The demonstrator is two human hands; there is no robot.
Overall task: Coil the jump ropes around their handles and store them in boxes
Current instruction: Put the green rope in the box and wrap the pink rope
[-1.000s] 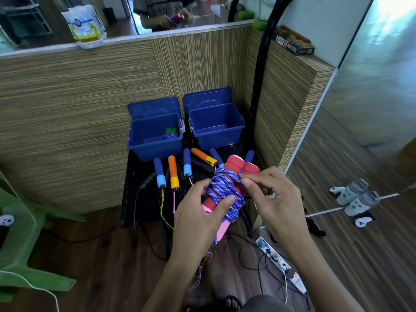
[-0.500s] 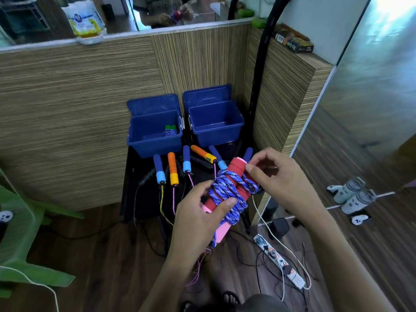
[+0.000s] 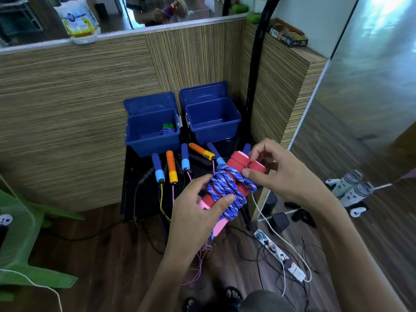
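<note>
The main risk is that the blue-and-white rope [image 3: 227,189] springs loose from the paired red handles [image 3: 242,171] before its end is tucked, since the outer turns look slack and bulge toward the pink lower ends. The left hand [image 3: 198,212] grips the bundle from below, thumb pressed over the lowest turns, so any easing of that thumb would likely let several loops slide off together. The right hand [image 3: 281,174] pinches a loop of rope at the upper turns with thumb and forefinger, its other fingertips touching the handle tops; a hard tug there could drag the coil off the top. The bundle is held in the air above the black table [image 3: 130,199], well short of the boxes. Going left to right, the left blue box [image 3: 152,137] already holds one coiled rope with green handles [image 3: 168,128], while the right blue box [image 3: 212,122] stands open beside it. Uncoiled ropes lie in front of both boxes, blue handle [image 3: 157,165], orange handle [image 3: 171,165] and others, their cords hanging off the table edge where a passing hand could snag them. A power strip [image 3: 281,257] and loose cables lie on the floor at right.
</note>
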